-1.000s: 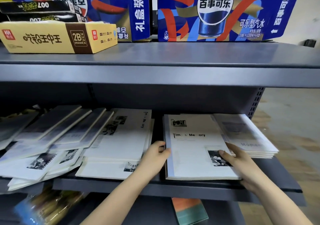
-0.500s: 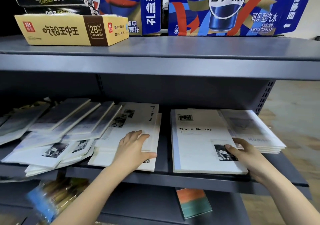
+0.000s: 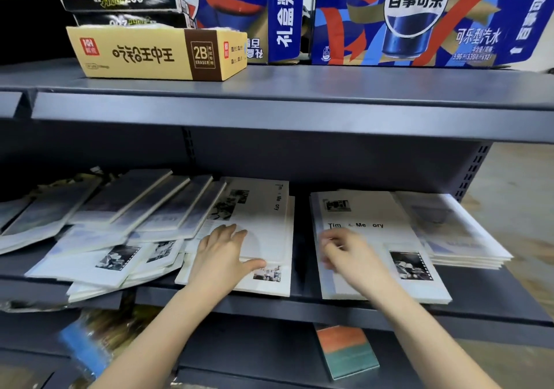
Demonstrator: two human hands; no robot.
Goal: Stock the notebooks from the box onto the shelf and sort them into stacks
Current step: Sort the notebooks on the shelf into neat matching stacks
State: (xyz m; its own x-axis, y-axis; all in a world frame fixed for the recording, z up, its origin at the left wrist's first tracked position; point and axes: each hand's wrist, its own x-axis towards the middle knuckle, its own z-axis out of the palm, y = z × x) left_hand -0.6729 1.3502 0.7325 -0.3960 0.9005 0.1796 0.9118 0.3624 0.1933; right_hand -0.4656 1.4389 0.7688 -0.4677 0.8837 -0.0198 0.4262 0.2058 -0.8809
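White notebooks lie on the middle grey shelf [image 3: 299,301]. My left hand [image 3: 223,253] rests flat, fingers spread, on the middle stack of white notebooks [image 3: 266,233]. My right hand [image 3: 347,253] hovers blurred over the left part of the "Time & Memory" notebook [image 3: 371,239], fingers loosely curled, holding nothing. A further stack [image 3: 455,233] sits at the right end, partly under that notebook's edge. On the left, dark-covered notebooks [image 3: 135,200] fan out over a loose heap of white ones [image 3: 99,265].
The upper shelf [image 3: 269,110] hangs low over the notebooks and carries a yellow eraser carton [image 3: 150,53], black boxes [image 3: 120,2] and blue soda cartons [image 3: 404,17]. Below lie an orange-and-teal notebook [image 3: 344,352] and a blue packet [image 3: 81,349]. Floor shows at the right.
My left hand went from the gap between stacks onto the middle stack. My right hand left the right edge of the "Time & Memory" notebook and swept left across it.
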